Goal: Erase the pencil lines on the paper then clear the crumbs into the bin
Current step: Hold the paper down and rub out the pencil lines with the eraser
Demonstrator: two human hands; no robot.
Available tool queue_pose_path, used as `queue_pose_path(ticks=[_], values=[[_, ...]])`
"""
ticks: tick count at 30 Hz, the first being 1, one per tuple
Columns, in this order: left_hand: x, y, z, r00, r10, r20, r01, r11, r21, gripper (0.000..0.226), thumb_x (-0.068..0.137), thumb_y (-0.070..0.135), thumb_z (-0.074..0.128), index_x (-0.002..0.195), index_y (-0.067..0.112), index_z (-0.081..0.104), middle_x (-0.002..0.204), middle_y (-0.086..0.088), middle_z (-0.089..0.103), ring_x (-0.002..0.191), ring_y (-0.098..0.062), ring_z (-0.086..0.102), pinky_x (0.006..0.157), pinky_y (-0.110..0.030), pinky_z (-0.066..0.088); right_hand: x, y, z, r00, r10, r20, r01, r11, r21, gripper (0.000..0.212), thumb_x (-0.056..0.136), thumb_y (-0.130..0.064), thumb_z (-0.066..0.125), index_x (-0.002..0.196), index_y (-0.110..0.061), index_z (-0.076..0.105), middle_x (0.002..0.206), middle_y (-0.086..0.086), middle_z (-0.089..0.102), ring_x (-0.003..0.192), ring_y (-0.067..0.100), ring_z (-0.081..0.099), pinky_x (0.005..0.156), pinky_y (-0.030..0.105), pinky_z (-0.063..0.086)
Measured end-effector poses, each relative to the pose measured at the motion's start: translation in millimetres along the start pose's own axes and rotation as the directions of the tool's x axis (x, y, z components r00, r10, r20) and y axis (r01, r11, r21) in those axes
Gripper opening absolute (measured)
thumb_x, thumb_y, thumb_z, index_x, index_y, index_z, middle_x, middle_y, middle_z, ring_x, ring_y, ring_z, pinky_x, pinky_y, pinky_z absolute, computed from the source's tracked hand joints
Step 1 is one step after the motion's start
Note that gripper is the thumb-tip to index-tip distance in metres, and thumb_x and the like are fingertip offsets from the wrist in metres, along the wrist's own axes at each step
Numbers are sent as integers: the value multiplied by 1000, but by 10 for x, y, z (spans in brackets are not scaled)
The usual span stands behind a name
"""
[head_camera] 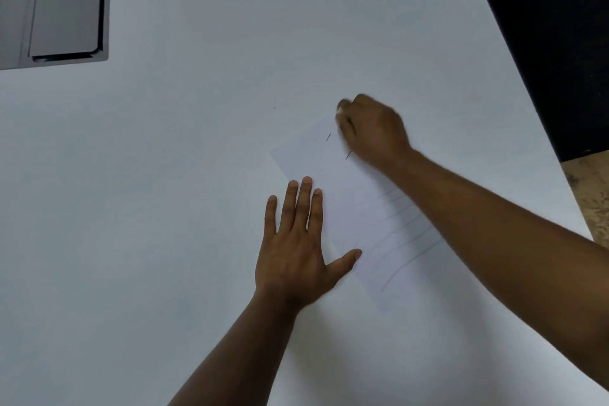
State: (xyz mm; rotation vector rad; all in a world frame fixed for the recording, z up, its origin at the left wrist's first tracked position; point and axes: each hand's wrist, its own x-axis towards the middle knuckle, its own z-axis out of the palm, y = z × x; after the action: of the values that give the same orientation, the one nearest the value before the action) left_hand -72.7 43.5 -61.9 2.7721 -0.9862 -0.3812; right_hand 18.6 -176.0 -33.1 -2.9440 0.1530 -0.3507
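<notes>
A white sheet of paper (349, 194) lies slanted on the white table (197, 158). Faint pale lines cross its near half, and two short dark pencil marks (328, 137) remain near its far corner. My left hand (296, 241) rests flat, fingers spread, on the paper's left edge. My right hand (372, 125) is blurred at the paper's far corner, fingers curled around a small whitish eraser (338, 114) that barely shows at the fingertips. My right forearm covers the paper's right side.
A grey recessed panel with a dark slot (66, 10) sits in the table at the far left. A tiny dark speck (275, 107) lies beyond the paper. The table's right edge runs diagonally, with a black object (560, 43) and speckled floor (590, 194) past it.
</notes>
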Motion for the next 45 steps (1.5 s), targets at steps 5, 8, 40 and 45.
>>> queue_pose_path(ticks=[5, 8, 40, 45], values=[[16, -2, 6, 1000, -2, -11, 2, 1000, -18, 105, 91, 87, 20, 164, 13, 7, 172, -6, -7, 158, -24, -11, 127, -56, 6, -56, 83, -60, 999, 32, 32, -36, 991, 127, 24, 96, -23, 47, 94, -11, 68, 74, 7, 57, 67, 29, 57, 60, 35, 48], [12, -8, 6, 1000, -2, -14, 2, 1000, -17, 105, 91, 86, 22, 164, 11, 11, 172, -8, -2, 159, -25, -7, 127, -57, 9, -361, -1, -73, 994, -74, 74, 64, 989, 133, 24, 98, -26, 48, 99, -14, 69, 76, 3, 57, 67, 25, 58, 57, 33, 48], [6, 15, -11, 1000, 1, -8, -1, 1000, 8, 106, 91, 86, 25, 164, 11, 9, 172, -6, -5, 159, -24, -9, 126, -54, 4, -81, 691, -97, 986, 157, -64, -154, 987, 49, 32, 95, -27, 43, 88, -9, 68, 73, 11, 57, 64, 33, 58, 58, 32, 43], [2, 19, -2, 1000, -3, -28, 3, 1000, 13, 105, 91, 86, 28, 163, 10, 14, 172, -7, 1, 159, -25, -3, 126, -54, 7, -178, 333, -49, 992, 101, -71, -89, 984, 156, 27, 93, -28, 47, 87, -13, 69, 68, 7, 55, 61, 29, 56, 57, 33, 45]])
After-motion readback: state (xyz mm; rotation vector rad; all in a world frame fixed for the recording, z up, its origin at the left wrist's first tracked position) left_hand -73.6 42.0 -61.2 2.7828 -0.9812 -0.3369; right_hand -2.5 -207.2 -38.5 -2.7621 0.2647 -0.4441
